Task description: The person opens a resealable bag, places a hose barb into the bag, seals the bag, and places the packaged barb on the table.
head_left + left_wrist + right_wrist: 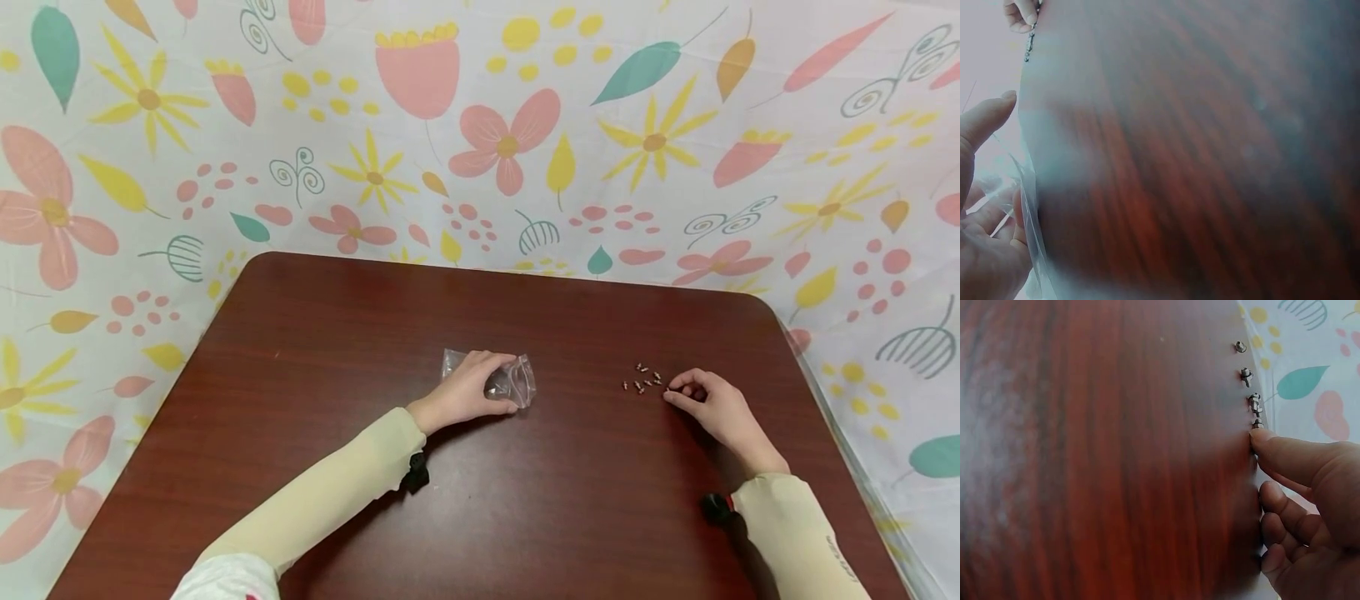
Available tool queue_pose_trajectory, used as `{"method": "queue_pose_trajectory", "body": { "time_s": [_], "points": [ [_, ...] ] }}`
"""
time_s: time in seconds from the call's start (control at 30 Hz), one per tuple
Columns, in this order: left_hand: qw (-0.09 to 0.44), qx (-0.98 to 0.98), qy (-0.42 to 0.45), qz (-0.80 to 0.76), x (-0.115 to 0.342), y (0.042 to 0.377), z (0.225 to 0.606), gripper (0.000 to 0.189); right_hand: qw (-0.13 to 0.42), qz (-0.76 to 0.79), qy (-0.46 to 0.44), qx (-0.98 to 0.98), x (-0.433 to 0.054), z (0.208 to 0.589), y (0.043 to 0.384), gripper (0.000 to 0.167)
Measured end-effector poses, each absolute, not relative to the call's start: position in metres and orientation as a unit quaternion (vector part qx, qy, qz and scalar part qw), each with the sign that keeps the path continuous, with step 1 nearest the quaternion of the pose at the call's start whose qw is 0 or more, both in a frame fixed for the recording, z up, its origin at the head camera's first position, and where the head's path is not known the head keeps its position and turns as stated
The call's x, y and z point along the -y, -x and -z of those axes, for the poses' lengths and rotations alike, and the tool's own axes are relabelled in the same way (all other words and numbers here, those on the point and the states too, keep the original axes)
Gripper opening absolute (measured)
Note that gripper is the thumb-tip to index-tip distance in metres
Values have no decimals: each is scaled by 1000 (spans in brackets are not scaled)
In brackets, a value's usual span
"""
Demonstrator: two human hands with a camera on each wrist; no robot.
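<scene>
A clear plastic zip bag (pixel 522 382) lies on the brown table, with my left hand (pixel 468 387) curved round it, thumb at its near edge and fingers at its far edge. The left wrist view shows the bag's film (pixel 1034 231) in front of the fingers. Small shiny metal screws (pixel 639 387) lie in a loose group to the right; in the right wrist view some of the screws (pixel 1246 376) appear to carry nuts. At the group's right side my right hand (pixel 708 404) pinches one small screw (pixel 1258 424) between thumb and index finger, largely hidden by the fingertips.
The dark brown table (pixel 480 517) has rounded far corners. A white cloth (pixel 480 125) with flowers and leaves hangs behind it and along its sides. Black wrist devices (pixel 415 473) are worn under both forearms, close to the tabletop.
</scene>
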State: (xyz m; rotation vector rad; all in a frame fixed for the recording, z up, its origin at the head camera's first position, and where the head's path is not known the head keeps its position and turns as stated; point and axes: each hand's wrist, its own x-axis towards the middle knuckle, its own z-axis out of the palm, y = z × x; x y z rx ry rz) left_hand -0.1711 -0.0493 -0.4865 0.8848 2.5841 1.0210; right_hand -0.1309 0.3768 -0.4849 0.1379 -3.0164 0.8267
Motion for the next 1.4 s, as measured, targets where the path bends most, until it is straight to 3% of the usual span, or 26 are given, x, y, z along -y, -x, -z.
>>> {"method": "queue_pose_trajectory", "body": {
  "time_s": [0.7, 1.4],
  "points": [
    [124, -880, -297, -351, 46, 171, 486, 92, 21, -283, -45, 958, -380, 486, 128, 9],
    [98, -910, -280, -289, 40, 174, 480, 78, 48, -293, -61, 953, -351, 473, 120, 6]
  ]
}}
